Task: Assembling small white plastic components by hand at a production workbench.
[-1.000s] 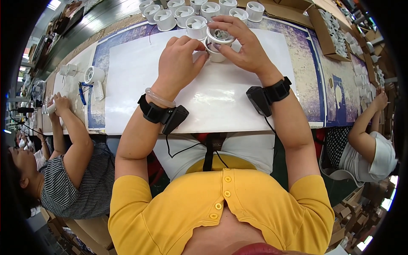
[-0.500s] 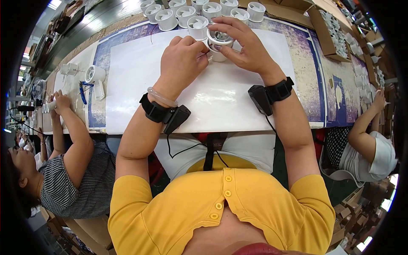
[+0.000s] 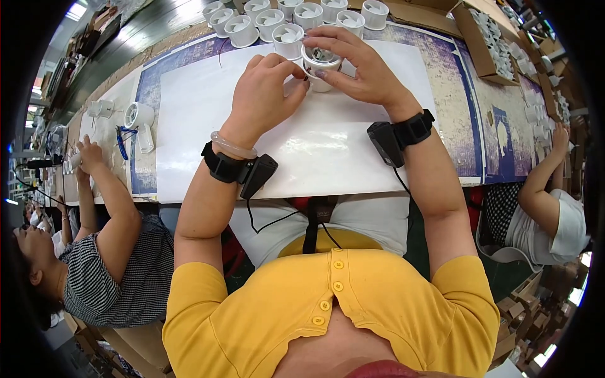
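Both my hands meet over a small white round plastic part (image 3: 319,64) at the far edge of a white sheet (image 3: 328,145). My right hand (image 3: 356,66) wraps around that part from the right and top. My left hand (image 3: 268,94) touches its left side with pinched fingertips. What the fingertips pinch is too small to tell. A row of several similar white round parts (image 3: 277,22) with fan-like insides stands just beyond my hands. Black bands with small boxes sit on both my wrists.
A cardboard box (image 3: 488,38) of white parts stands at the back right. A person in a striped top (image 3: 107,264) works at my left near a white part (image 3: 138,114) and a blue tool (image 3: 121,140). Another person's arm (image 3: 542,176) reaches in at my right.
My hands have barely shifted; both stay on the white round part, with the left fingertips working at its side.
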`<state>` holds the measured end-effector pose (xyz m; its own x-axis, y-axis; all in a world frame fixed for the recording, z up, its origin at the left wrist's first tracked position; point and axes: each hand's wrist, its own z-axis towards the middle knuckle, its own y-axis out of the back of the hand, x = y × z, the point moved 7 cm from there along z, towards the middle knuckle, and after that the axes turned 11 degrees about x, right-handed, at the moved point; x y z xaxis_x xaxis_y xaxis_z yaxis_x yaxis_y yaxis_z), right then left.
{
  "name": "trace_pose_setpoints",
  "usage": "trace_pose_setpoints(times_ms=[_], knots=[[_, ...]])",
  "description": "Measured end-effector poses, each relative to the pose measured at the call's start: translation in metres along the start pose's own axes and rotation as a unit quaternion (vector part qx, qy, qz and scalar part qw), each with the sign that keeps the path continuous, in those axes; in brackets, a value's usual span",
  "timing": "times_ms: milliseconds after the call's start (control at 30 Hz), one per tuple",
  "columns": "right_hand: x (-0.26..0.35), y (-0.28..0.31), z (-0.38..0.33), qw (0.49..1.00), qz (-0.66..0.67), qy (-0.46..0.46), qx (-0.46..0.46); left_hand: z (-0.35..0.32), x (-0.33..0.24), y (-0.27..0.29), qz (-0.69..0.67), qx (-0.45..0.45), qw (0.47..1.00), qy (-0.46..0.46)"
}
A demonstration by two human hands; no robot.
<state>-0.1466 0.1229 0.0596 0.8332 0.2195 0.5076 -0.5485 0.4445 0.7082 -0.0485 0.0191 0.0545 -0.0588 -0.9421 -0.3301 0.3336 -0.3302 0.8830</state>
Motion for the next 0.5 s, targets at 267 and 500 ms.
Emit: trace_pose_setpoints(times_ms=[267, 500], knots=[[-0.0032, -0.0003, -0.0007, 0.999, 0.034, -0.018, -0.001, 0.0021, 0.007, -0.0073, -0.009, -0.007, 1.0, 0.005], [-0.0019, -0.0011, 0.0002, 1.0, 0.011, -0.022, -0.007, 0.0019, 0.0016, -0.0053, 0.016, -0.011, 1.0, -0.005]])
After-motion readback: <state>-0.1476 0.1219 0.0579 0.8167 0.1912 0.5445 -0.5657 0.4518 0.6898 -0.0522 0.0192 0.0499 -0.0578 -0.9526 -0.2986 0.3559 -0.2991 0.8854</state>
